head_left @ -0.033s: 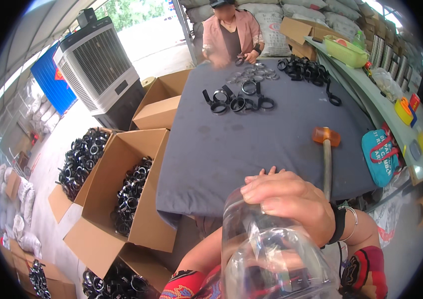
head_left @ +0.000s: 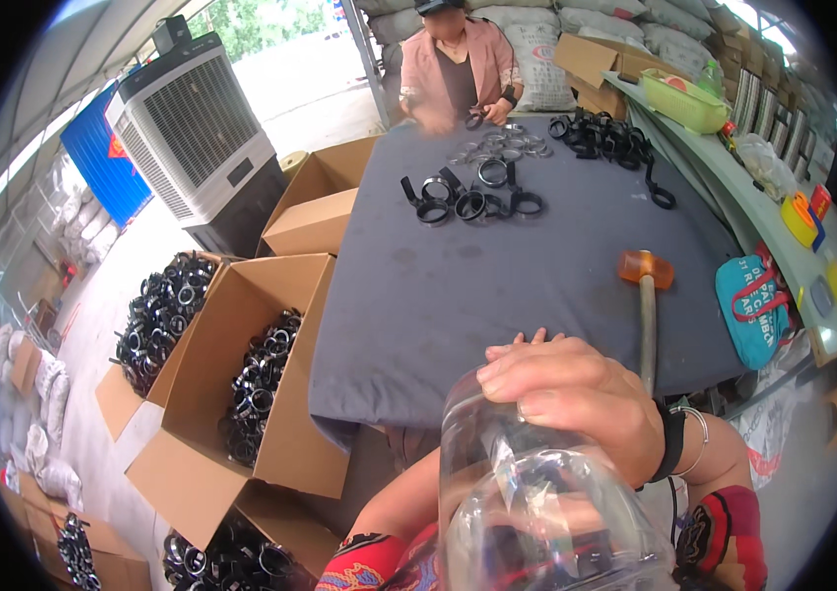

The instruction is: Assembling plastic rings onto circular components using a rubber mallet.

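Nearest, a clear plastic container (head_left: 536, 502) is held before the near edge of the counter (head_left: 438, 335), its long axis slanting from far left to near right; which end is its mouth I cannot tell. The right hand (head_left: 591, 404) has its fingers curled over the far end; the left hand (head_left: 538, 337), mostly hidden, shows only fingertips, grip unclear. Left, cartons (head_left: 305, 433) hold heaped black rings (head_left: 251, 404), apparently the finished share. Right lies a mallet (head_left: 648, 325), untouched. Far, loose rings (head_left: 470, 205), seemingly the part left, lie before a co-worker (head_left: 489, 64).

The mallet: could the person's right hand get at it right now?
Probably yes: the mallet lies just beyond the right hand, nothing blocking it, but that hand would first need to leave the clear container.
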The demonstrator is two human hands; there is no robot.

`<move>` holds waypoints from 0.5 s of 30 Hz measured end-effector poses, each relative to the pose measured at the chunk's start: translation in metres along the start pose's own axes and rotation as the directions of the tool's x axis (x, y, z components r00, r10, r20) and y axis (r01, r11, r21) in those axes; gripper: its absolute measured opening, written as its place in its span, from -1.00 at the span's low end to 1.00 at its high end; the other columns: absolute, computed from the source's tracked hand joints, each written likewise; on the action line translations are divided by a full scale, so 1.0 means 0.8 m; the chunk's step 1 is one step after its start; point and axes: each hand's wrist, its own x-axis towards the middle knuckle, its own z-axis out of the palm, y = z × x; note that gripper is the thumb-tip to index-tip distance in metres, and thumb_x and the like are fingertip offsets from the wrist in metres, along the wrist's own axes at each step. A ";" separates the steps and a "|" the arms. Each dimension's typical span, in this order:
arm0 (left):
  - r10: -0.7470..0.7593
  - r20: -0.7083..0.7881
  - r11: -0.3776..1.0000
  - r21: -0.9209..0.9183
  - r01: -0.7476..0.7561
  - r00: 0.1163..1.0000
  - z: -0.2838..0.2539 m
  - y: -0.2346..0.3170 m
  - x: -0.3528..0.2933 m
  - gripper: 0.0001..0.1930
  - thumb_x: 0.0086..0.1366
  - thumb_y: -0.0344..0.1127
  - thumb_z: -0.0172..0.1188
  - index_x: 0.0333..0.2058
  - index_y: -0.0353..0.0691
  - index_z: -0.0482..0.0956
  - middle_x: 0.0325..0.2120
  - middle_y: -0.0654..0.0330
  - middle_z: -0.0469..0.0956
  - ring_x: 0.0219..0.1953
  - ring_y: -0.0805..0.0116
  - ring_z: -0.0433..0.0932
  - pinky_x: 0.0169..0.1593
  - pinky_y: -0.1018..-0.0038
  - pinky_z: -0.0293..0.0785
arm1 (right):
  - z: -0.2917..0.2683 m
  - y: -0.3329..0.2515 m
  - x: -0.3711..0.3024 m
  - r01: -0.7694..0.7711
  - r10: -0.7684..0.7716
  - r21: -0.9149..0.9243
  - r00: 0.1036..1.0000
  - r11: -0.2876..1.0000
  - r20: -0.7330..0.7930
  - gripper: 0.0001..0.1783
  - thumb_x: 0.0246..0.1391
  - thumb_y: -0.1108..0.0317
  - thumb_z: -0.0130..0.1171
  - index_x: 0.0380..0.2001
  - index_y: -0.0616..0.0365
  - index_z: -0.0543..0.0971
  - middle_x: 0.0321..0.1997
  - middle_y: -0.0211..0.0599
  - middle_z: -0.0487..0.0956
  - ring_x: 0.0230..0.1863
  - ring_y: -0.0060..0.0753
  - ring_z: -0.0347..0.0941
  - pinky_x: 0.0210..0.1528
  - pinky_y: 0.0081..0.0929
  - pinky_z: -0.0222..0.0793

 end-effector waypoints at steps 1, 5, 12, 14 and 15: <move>-0.003 0.002 1.000 0.002 0.003 1.000 0.000 0.000 -0.001 -0.41 0.28 -0.02 -0.06 0.27 0.01 0.21 0.35 0.14 0.07 0.41 0.18 -0.07 0.41 0.13 -0.21 | 0.000 -0.001 0.000 -0.002 0.002 -0.001 1.000 1.000 0.000 -0.32 -0.21 0.34 0.46 -0.03 0.25 0.33 -0.01 0.14 0.45 -0.01 0.10 0.48 0.07 0.09 0.42; -0.020 0.006 1.000 0.013 0.020 1.000 -0.001 0.001 -0.003 -0.39 0.27 0.00 -0.03 0.28 0.00 0.21 0.34 0.12 0.07 0.41 0.16 -0.07 0.41 0.11 -0.20 | -0.002 -0.003 0.002 0.001 -0.001 -0.024 1.000 1.000 -0.021 -0.32 -0.22 0.31 0.48 -0.06 0.25 0.33 -0.02 0.14 0.45 -0.02 0.10 0.47 0.05 0.12 0.42; -0.049 0.015 0.998 0.036 0.049 0.999 -0.002 0.007 -0.006 -0.35 0.24 0.04 0.01 0.28 -0.01 0.21 0.34 0.10 0.08 0.41 0.13 -0.06 0.40 0.08 -0.18 | -0.011 -0.007 0.005 0.040 -0.040 -0.062 0.999 0.997 0.002 -0.42 -0.11 0.37 0.41 -0.08 0.26 0.32 0.00 0.15 0.43 -0.01 0.13 0.46 0.09 0.16 0.37; -0.050 0.019 0.998 0.036 0.049 0.999 -0.003 0.009 -0.006 -0.34 0.23 0.05 0.02 0.28 -0.01 0.20 0.34 0.09 0.08 0.41 0.12 -0.06 0.40 0.07 -0.17 | 0.000 -0.002 0.013 0.102 -0.114 -0.099 0.986 0.990 -0.120 -0.48 -0.14 0.40 0.41 -0.14 0.33 0.39 -0.14 0.14 0.50 -0.17 0.06 0.52 -0.05 0.05 0.46; -0.051 0.021 0.998 0.037 0.050 0.998 -0.004 0.010 -0.007 -0.34 0.23 0.06 0.03 0.28 -0.01 0.20 0.34 0.09 0.08 0.41 0.12 -0.06 0.40 0.07 -0.17 | 0.004 0.000 0.016 0.163 -0.193 -0.138 0.952 0.977 -0.237 -0.54 -0.16 0.43 0.40 -0.20 0.41 0.45 -0.28 0.14 0.56 -0.32 -0.01 0.57 -0.19 -0.07 0.56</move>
